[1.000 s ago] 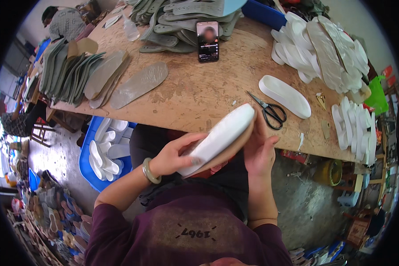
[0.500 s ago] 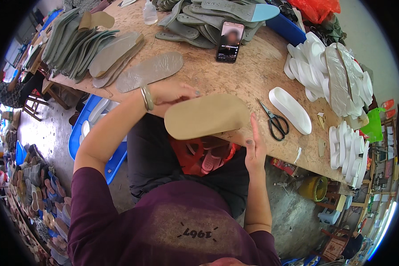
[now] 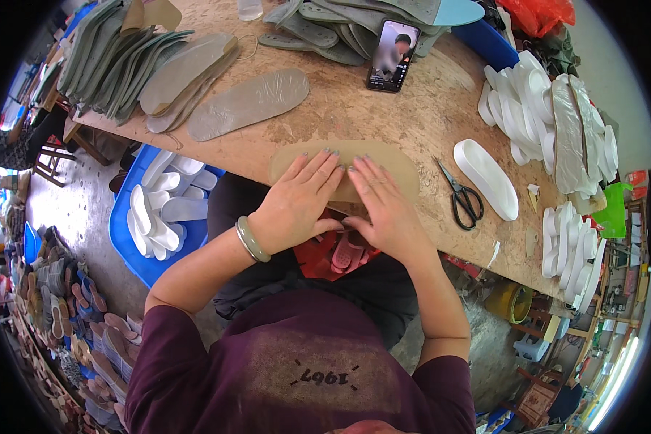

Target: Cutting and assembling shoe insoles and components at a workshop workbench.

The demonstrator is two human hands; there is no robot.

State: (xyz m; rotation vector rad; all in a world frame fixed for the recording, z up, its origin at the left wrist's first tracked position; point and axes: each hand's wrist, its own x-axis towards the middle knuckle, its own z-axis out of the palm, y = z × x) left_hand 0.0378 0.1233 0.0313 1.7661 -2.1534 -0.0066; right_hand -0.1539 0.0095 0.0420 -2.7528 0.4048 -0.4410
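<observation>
Since the left hand (image 3: 296, 199) and right hand (image 3: 385, 199) are both lying palm-down with fingers pretty straight, neither one's gripping anything; they're just flat on a tan sole (image 3: 345, 188) right at the near edge of the wooden table (image 3: 383, 116). Taking that sole as the clock centre, scissors (image 3: 455, 187) with black handles sit between three and four, and just beside them there's a single white sole (image 3: 486, 177) at three. A shiny grey insole (image 3: 249, 105) lies at ten. Off the table, between eight and nine, is a blue tub (image 3: 163, 267) loaded with white pieces (image 3: 143, 210). Further out you've got a phone (image 3: 394, 54) near one, screen lit, by a heap of grey insoles (image 3: 307, 35) at twelve, plus a messy pile of white soles (image 3: 510, 108) around two.
</observation>
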